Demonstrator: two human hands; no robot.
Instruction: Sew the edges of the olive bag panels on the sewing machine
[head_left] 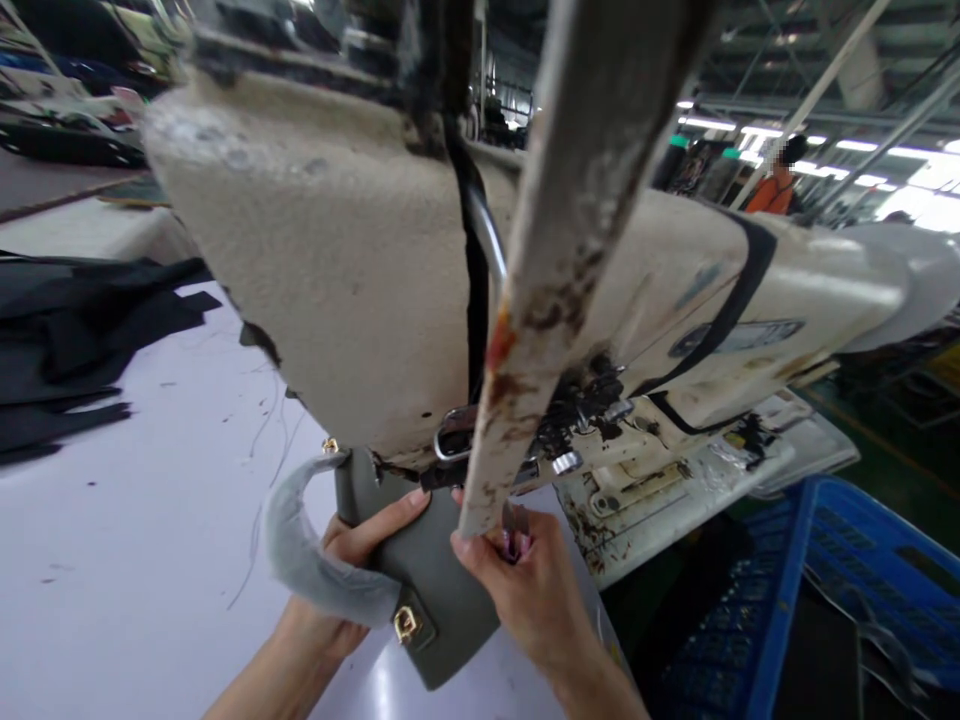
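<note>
A grey-green bag piece (439, 590) lies under the head of a worn cream sewing machine (337, 270). Its curved handle, wrapped in pale film (300, 540), is fixed by gold-coloured fittings (406, 625). My left hand (349, 570) reaches beneath the handle and grips the piece, its thumb lying on top near the machine's foot. At the right edge of the piece, my right hand (525, 570) is closed, with a small pink-handled metal tool (516, 535) in its fingers. The machine hides the far part of the piece, and the slanted bar covers some right fingertips.
Black fabric strips (82, 340) lie on the white table (172, 520) at the left, near loose threads. A blue plastic basket (795, 590) holding dark pieces stands at the lower right. A person in orange (772, 190) is far back.
</note>
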